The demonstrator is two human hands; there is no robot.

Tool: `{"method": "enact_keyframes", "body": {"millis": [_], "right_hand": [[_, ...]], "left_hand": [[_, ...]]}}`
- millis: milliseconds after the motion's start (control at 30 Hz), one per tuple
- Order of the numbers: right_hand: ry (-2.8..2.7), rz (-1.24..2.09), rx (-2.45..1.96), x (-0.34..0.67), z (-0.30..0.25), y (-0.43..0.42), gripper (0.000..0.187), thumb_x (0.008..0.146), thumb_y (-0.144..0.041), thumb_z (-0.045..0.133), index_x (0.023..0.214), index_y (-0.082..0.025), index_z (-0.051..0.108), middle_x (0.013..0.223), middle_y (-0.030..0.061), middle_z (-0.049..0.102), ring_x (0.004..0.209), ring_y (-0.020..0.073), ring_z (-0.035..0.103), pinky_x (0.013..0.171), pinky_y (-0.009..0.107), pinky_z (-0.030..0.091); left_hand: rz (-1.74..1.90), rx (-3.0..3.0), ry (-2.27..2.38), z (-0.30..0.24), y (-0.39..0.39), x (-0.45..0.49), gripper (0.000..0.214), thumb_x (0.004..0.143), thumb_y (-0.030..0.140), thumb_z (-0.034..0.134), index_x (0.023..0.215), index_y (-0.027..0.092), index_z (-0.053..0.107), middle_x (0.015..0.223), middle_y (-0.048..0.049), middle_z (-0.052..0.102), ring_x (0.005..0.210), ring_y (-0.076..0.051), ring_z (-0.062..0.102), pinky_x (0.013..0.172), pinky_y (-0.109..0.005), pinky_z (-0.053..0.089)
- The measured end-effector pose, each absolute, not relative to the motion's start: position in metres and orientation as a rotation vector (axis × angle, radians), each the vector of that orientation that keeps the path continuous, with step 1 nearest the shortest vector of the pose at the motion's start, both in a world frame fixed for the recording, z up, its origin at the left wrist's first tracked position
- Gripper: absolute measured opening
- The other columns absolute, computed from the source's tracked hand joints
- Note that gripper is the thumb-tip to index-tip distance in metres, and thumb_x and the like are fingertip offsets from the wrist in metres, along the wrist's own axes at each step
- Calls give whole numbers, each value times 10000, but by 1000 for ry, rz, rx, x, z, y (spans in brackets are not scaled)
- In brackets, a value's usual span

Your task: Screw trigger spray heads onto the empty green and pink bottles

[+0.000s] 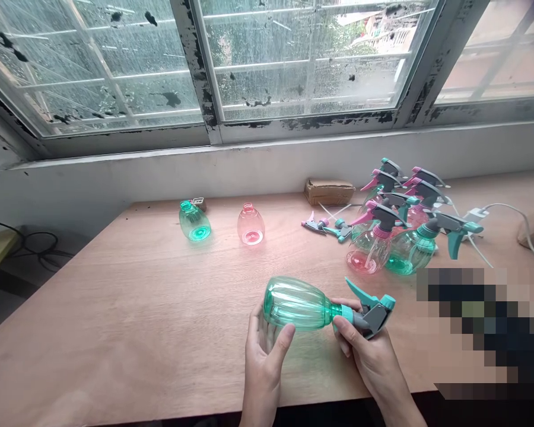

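A clear green spray bottle [296, 303] lies sideways in the air above the front of the table, its grey and teal trigger head [374, 314] pointing right. My left hand [267, 350] cups the bottle's base from below, thumb along the near side. At the neck, my right hand [365, 350] pinches the teal collar [347, 313] between thumb and fingers. Collar and neck meet, but how tightly they are joined I cannot tell. Farther back stand a green bottle [194, 222] and a pink bottle [251, 225], both without heads.
Several spray bottles with heads fitted, among them a pink one [368, 255], cluster at the back right. Two loose trigger heads [327, 227] lie beside them. A cardboard box [329, 192] sits against the wall, and a white cable [511, 207] runs at right. Windows rise behind the table [137, 308].
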State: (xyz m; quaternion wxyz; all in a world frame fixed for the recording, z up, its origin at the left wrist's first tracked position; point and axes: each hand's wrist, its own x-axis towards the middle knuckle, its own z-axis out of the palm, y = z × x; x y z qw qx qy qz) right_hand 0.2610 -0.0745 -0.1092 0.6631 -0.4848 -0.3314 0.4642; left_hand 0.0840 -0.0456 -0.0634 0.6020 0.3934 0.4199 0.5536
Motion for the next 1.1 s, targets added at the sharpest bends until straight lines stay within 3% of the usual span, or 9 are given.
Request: {"method": "enact_keyframes", "body": {"millis": [167,400,600,700,967,1100], "right_hand": [[-761,1039,-1122,260,-107,-76,377,860,-435,885,1131,-206,757,553,-53,545,474,131,456,481,255,360],[-797,1004,-1185,252,-94,-80,416,799,-456,923,1105,-210,786,620,-26,595,520,143,474,514,276,398],[-739,1024,-1134,256,-98,-77,398,826,-447,907,1102,-199,763,599,-29,613,473,124,492,490,258,396],[-701,1005,-1127,258,-103,-75,394,828,-438,908,1095,-186,765,594,-29,611,466,116,476,483,253,390],[-792,1032,-1157,252,-91,-81,409,807,-435,919,1122,-212,784,588,-31,609,504,165,512,519,299,415],[-795,1052,-1171,248,-85,-82,422,792,-458,926,1111,-211,801,574,-26,616,515,178,531,541,313,442]], "left_hand": [[1338,934,948,-61,-50,88,545,856,414,804,1325,234,593,1368,-117,691,1339,-346,609,1113,-443,473],[1315,873,1088,-61,-48,83,532,854,499,816,1234,216,574,1184,-101,754,1160,-301,691,1008,-400,504],[1285,862,994,-65,-47,81,657,812,395,875,1368,271,546,1418,-100,662,1412,-321,558,1165,-422,441],[1254,889,972,-66,-48,84,667,823,366,857,1406,277,545,1459,-110,640,1439,-341,540,1188,-450,429],[1354,916,989,-60,-52,87,684,784,508,860,1336,246,553,1290,-119,716,1280,-351,655,1053,-418,522],[1368,884,1104,-60,-50,87,595,786,471,871,1245,237,573,1177,-90,753,1187,-325,703,1015,-405,545]]}}
